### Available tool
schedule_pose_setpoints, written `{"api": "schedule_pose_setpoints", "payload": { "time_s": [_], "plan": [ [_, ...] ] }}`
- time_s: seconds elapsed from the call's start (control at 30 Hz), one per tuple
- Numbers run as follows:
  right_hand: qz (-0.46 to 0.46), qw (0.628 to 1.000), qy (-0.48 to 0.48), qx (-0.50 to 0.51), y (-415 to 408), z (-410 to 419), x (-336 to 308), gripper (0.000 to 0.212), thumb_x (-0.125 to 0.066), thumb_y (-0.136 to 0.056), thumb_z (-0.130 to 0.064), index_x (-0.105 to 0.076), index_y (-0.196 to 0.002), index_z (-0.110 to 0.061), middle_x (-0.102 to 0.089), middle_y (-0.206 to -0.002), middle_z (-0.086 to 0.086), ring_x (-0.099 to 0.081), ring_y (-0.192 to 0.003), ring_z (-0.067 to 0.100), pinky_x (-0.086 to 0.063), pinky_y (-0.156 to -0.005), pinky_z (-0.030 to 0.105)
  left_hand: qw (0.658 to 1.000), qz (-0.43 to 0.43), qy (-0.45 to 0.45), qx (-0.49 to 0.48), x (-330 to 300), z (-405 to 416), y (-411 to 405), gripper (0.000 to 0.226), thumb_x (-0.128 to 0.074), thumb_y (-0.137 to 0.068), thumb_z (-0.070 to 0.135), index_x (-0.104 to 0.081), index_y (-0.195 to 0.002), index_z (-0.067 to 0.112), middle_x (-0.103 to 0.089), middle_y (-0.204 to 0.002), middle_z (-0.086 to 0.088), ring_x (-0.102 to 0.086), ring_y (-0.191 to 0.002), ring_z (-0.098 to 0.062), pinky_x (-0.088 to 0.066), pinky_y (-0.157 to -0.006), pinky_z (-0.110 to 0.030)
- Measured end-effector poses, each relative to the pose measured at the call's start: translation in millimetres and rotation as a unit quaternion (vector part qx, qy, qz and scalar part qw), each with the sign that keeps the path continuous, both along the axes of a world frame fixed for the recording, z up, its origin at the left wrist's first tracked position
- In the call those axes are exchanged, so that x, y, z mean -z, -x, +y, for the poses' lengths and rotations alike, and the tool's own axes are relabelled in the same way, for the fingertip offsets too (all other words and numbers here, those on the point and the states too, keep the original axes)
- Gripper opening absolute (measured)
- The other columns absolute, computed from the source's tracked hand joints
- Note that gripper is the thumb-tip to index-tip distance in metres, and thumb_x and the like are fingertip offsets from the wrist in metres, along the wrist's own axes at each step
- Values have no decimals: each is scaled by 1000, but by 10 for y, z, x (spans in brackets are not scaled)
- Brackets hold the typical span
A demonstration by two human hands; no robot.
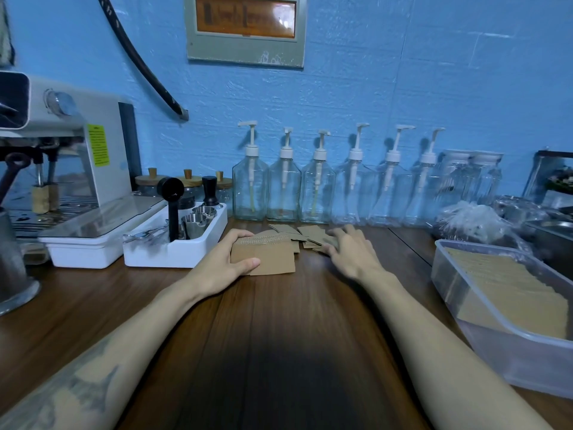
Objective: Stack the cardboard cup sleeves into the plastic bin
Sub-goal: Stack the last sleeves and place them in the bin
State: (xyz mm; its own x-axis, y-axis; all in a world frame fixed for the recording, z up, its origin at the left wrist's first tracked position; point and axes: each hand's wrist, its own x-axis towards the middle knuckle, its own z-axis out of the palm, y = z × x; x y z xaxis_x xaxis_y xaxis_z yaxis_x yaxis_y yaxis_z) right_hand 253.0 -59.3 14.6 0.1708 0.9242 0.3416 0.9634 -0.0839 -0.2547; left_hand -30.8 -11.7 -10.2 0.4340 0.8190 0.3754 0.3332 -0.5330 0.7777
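Note:
A stack of flat brown cardboard cup sleeves [273, 256] stands on edge on the wooden counter [279, 336]. My left hand [229, 259] grips its left end, thumb on the near face and fingers over the top. Several loose sleeves [307, 232] lie scattered just behind and to the right. My right hand [347, 246] rests flat on those loose sleeves with fingers spread. The clear plastic bin [508, 346] sits at the right edge of the counter, holding a long row of sleeves [502, 280].
A white tray [173, 252] with metal cups and a tamper stands left of the stack, beside an espresso machine [62, 162]. Several clear pump bottles [316, 184] line the blue wall. Crumpled plastic bags [477, 221] and a metal sink [555, 231] lie behind the bin.

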Motion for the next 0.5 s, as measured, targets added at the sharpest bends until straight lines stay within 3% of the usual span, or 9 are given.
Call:
{"api": "schedule_pose_setpoints", "payload": {
  "time_s": [0.17,0.37,0.5],
  "plan": [
    [24,998,42,51,-82,4,36,28,-48,-99,-39,-55,-115,-18,-53,-130,13,-45,-122,34,-38,-102,48,1000,0,3,4,-1,1,11,44,-72,-87,33,-48,-123,39,-64,-113,18,-63,-96,6,-51,-84,-20],
    [16,998,48,45,-59,-28,3,27,-49,-99,-35,-55,-115,-14,-56,-127,13,-49,-119,35,-41,-100,49,1000,4,4,2,-4,-8,14,43,-72,-88,34,-47,-121,42,-63,-113,20,-62,-96,8,-51,-83,-19],
    [39,999,31,-2,-27,-30,-29,15,-61,-93,-27,-57,-107,-22,-51,-122,5,-47,-118,30,-40,-100,44,1000,7,5,-1,1,-1,17,42,-72,-87,36,-46,-119,46,-64,-112,20,-63,-96,7,-51,-84,-21]
  ]
}}
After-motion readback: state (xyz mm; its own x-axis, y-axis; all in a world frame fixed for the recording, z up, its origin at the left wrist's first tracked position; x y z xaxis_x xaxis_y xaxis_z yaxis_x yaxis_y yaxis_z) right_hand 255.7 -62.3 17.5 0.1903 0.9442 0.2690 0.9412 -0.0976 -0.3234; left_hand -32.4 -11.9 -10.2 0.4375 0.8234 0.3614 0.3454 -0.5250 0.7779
